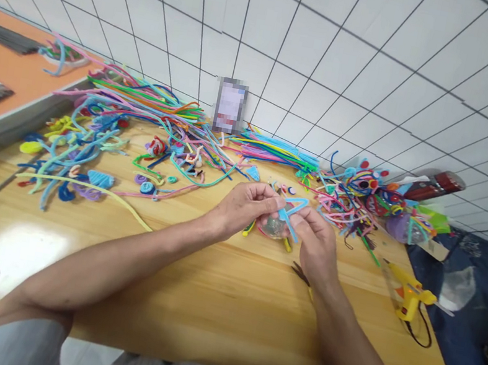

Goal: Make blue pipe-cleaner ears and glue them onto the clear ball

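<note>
A bent light blue pipe cleaner (297, 206) is pinched between my two hands above the middle of the table. My left hand (255, 206) closes thumb against fingers at its left end. At its right side, my right hand (314, 236) grips with thumb and fingertips. Just beneath the fingers sits a clear round object (274, 227), partly hidden, with yellow pieces (287, 245) poking out around it. Dark-tipped pliers or scissors (301, 273) lie partly under my right wrist.
A yellow glue gun (411, 294) rests at the right. Pipe cleaner bundles (273, 149) line the tiled wall near a propped phone (230, 104). Finished-looking colourful figures (367, 182) stand back right. A tangle of blue pieces (75, 146) lies left, with a pale yellow pipe cleaner (105, 191).
</note>
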Motion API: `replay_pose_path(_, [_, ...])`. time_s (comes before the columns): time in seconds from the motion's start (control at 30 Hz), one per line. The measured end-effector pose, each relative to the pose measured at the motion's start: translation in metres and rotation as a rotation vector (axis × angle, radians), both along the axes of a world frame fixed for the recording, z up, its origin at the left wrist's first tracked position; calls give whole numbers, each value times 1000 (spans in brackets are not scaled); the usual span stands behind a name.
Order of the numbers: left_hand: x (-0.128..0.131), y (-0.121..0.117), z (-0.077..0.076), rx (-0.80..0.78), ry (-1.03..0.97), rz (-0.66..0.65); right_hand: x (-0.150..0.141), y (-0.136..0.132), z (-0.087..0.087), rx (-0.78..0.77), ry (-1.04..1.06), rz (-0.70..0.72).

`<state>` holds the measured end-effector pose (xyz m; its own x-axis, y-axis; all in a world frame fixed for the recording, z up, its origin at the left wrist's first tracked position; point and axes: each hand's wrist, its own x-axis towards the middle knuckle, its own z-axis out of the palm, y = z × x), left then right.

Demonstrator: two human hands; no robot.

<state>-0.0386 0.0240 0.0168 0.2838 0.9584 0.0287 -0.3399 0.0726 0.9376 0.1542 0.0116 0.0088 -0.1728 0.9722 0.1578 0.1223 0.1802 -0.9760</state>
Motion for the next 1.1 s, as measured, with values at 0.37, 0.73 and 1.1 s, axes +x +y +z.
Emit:
replay_pose_path(0.37, [2,-2,-1,28,15,-18,-4,0,3,-61,-21,-18])
replay_pose_path(0.73, [2,0,-4,-37,-37,-58,-4,-1,9,-149,91,52])
replay_pose_path(1.1, [-3,-5,-6,593,405,231,-7,3,10,-209,131,-55])
